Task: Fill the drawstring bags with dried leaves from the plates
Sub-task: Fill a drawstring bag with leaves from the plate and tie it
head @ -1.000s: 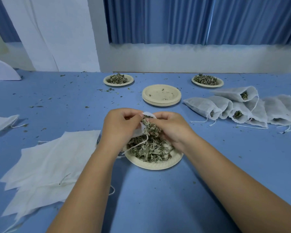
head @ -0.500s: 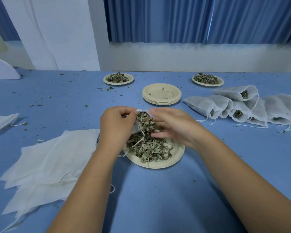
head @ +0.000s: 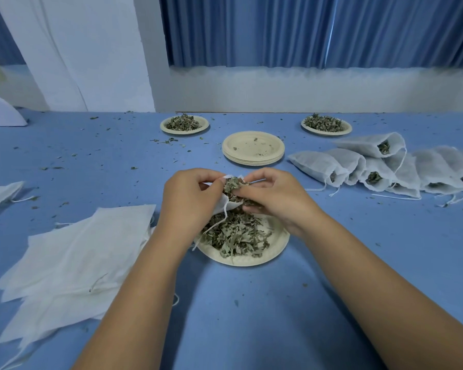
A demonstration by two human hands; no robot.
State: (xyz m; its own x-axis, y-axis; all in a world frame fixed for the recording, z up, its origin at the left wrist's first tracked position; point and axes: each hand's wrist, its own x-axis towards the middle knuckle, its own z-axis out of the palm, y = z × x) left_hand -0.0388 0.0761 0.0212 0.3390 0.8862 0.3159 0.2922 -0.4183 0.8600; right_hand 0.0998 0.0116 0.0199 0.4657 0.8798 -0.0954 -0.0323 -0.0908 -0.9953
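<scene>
Nearby, filled bags (head: 354, 166) lie right, flat bags (head: 72, 257) left.

Three leafy plates (head: 251, 261) (head: 184, 132) (head: 328, 133), two hands (head: 190, 198) (head: 277, 196)

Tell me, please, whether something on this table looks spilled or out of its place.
Yes. Leaf crumbs are scattered over the blue table, outside any plate, thickest beside the far left plate. The filled bags at the right lie in a loose overlapping heap with mouths not drawn closed, so leaves show.
</scene>
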